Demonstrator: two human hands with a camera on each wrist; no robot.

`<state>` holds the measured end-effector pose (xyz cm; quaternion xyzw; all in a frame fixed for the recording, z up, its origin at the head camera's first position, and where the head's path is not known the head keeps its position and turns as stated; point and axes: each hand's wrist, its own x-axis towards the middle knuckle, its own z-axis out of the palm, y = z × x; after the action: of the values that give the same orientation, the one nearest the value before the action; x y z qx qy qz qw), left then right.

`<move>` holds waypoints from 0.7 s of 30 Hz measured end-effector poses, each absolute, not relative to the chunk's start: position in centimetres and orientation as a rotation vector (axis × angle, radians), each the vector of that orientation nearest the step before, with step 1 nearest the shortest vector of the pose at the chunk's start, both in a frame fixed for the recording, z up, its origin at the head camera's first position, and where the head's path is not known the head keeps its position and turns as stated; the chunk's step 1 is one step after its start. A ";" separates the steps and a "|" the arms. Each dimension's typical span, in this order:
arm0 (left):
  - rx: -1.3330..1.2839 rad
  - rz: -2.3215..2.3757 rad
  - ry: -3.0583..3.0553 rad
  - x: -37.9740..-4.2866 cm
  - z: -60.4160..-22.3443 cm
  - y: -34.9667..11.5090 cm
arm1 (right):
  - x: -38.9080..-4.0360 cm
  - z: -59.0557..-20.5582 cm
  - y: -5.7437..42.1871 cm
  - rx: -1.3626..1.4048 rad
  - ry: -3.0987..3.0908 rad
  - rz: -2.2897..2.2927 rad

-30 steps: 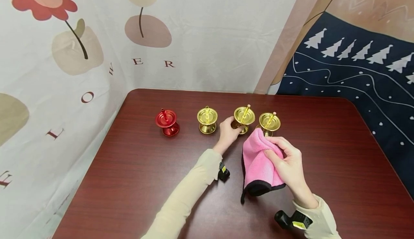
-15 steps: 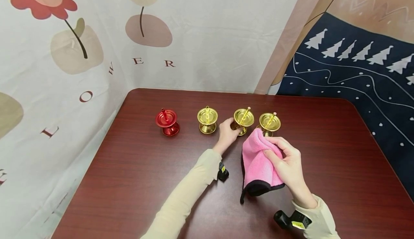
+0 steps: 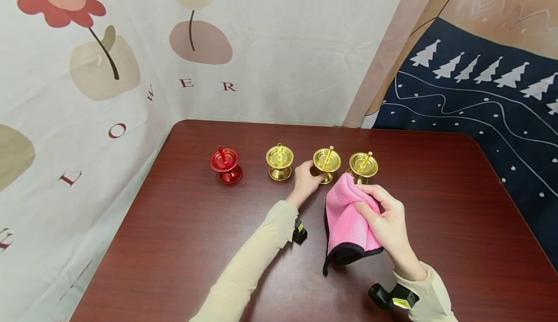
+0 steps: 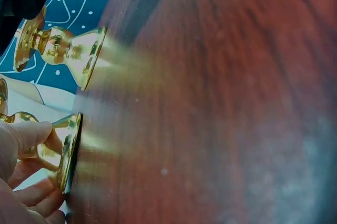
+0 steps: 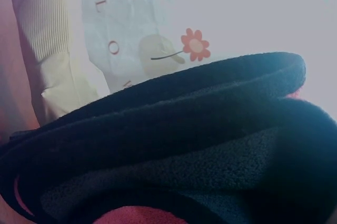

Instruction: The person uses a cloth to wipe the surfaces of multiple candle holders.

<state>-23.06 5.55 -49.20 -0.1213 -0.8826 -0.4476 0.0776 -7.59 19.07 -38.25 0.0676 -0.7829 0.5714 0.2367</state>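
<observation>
My left hand (image 3: 306,178) grips the stem of a gold candle holder (image 3: 327,160), the third from the left in a row. In the left wrist view its flared base (image 4: 67,153) stands right at the tabletop, with thumb and fingers curled round the part above. My right hand (image 3: 388,220) pinches a folded pink cloth (image 3: 348,210) with black edging, thumb in front. The cloth's upper tip overlaps the lower part of the rightmost gold candle holder (image 3: 364,165) in the head view. Black edging (image 5: 174,124) fills much of the right wrist view.
A second gold candle holder (image 3: 279,161) stands left of my left hand, and a red candle holder (image 3: 225,164) stands farther left. All are on a dark red-brown wooden table (image 3: 183,244). Printed curtains (image 3: 283,60) hang close behind the table's back edge.
The candle holder in my left hand has shifted slightly left and toward me and stands a bit more upright. The right hand and the pink cloth have barely moved.
</observation>
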 end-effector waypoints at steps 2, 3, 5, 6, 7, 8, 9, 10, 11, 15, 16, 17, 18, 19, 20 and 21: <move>-0.362 -1.313 -2.660 -23.1 -49.2 5.6 | -7.6 -38.3 19.1 0.184 -2.149 1.564; -0.365 -1.300 -2.667 -23.1 -49.2 5.6 | -7.6 -38.3 19.1 0.180 -2.154 1.561; -0.370 -1.276 -2.679 -23.1 -49.2 5.7 | -7.6 -38.2 19.1 0.173 -2.161 1.556; -0.376 -1.264 -2.684 -23.2 -49.2 5.7 | -7.6 -38.2 19.1 0.170 -2.163 1.554; -0.378 -1.255 -2.691 -23.1 -49.2 5.7 | -7.6 -38.3 19.1 0.167 -2.164 1.553; -0.384 -1.246 -2.699 -23.1 -49.2 5.6 | -7.6 -38.3 19.2 0.165 -2.166 1.552; -0.387 -1.241 -2.706 -23.1 -49.1 5.6 | -7.6 -38.3 19.2 0.164 -2.166 1.550; -0.381 -1.253 -2.715 -23.0 -49.0 5.5 | -7.6 -38.3 19.2 0.163 -2.166 1.552; -0.376 -1.267 -2.722 -22.8 -48.9 5.4 | -7.6 -38.3 19.2 0.163 -2.166 1.553; -0.379 -1.357 -2.727 -22.0 -48.3 4.4 | -7.7 -38.3 19.3 0.171 -2.165 1.548; -0.384 -1.376 -2.721 -21.7 -48.2 4.0 | -7.7 -38.3 19.3 0.171 -2.164 1.552; -0.395 -1.384 -2.712 -21.5 -48.1 3.6 | -7.8 -38.3 19.3 0.175 -2.164 1.553; -0.400 -1.405 -2.699 -21.3 -48.0 3.2 | -7.8 -38.3 19.3 0.177 -2.162 1.554; -0.398 -1.425 -2.684 -21.1 -47.9 2.8 | -7.9 -38.3 19.3 0.180 -2.160 1.555; -0.390 -1.439 -2.672 -20.9 -47.9 2.4 | -8.0 -38.2 19.3 0.181 -2.159 1.559; -0.371 -1.462 -2.662 -20.8 -47.8 2.0 | -8.0 -38.2 19.3 0.182 -2.157 1.565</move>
<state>-20.76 2.02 -47.83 -0.1213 -0.8693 -0.4775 0.0410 -8.02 19.32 -38.19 0.0663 -0.7852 0.5698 0.2332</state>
